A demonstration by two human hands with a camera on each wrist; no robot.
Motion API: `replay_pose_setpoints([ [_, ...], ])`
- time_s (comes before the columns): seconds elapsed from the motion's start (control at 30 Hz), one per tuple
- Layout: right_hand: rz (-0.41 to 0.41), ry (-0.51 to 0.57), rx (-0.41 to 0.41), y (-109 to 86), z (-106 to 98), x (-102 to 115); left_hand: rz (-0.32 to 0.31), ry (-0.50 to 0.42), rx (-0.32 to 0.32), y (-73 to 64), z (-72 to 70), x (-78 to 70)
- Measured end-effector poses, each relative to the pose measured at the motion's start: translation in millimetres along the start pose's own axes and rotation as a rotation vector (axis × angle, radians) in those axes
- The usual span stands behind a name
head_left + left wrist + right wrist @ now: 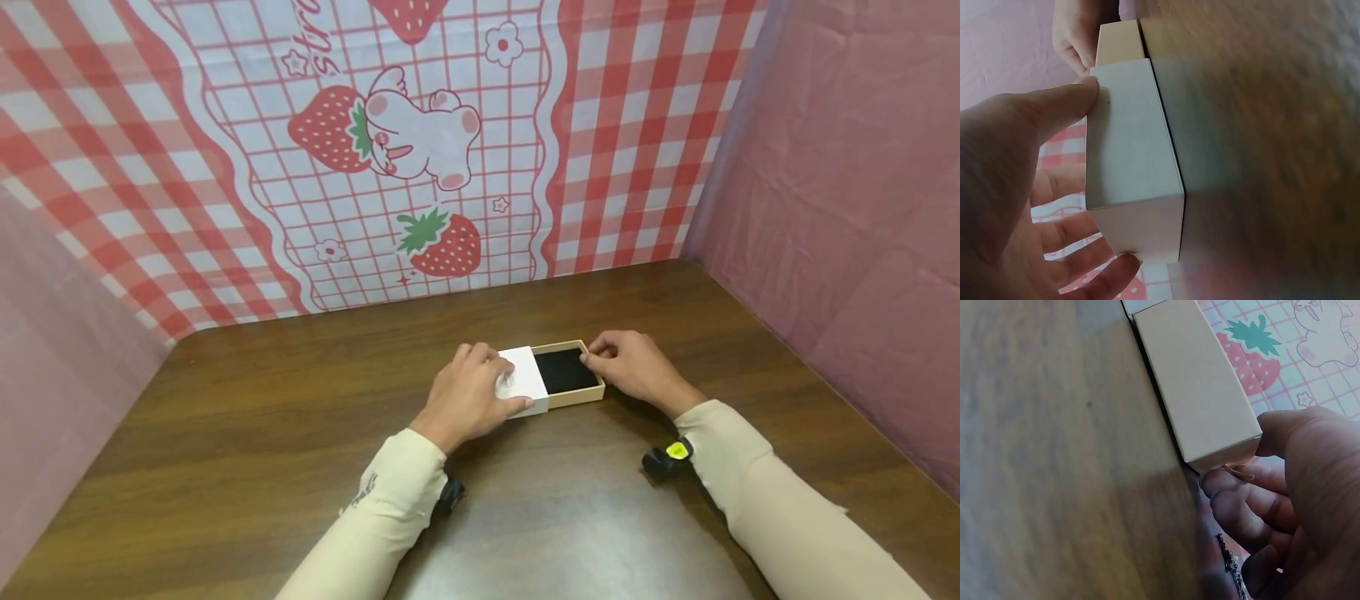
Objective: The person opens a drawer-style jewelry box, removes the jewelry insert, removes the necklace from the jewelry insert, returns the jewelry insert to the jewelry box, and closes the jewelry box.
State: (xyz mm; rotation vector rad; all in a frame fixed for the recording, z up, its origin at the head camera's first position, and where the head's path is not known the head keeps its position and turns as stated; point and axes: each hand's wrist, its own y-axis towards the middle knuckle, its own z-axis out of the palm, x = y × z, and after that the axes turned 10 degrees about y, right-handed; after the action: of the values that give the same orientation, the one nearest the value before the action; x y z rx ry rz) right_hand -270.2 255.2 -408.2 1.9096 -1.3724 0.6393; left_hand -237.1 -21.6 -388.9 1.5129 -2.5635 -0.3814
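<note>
A small drawer-style box lies on the table, its tan inner drawer (576, 397) partly out of the white outer sleeve (531, 383). Black lining (564, 371) shows inside the drawer. My left hand (467, 393) grips the sleeve from the left, thumb along the near side and fingers over the top and far end. At the drawer's right end, my right hand (636, 365) pinches the end wall. The right wrist view shows a thin ribbon loop (1239, 473) at that end, between the thumb and fingers (1238, 512).
The box sits on a brown wood-grain table (300, 400). Behind it hangs a strawberry-print cloth (420, 167), with a pink cloth (840, 183) along the right side. Black wrist cameras (662, 463) are strapped under both sleeves.
</note>
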Motion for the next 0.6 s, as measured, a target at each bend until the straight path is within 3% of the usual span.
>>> replay_pose_setpoints([
  [0.6, -0.028, -0.021, 0.039, 0.3, 0.2, 0.6, -0.030, -0.020, 0.029, -1.3, -0.2, -2.7],
])
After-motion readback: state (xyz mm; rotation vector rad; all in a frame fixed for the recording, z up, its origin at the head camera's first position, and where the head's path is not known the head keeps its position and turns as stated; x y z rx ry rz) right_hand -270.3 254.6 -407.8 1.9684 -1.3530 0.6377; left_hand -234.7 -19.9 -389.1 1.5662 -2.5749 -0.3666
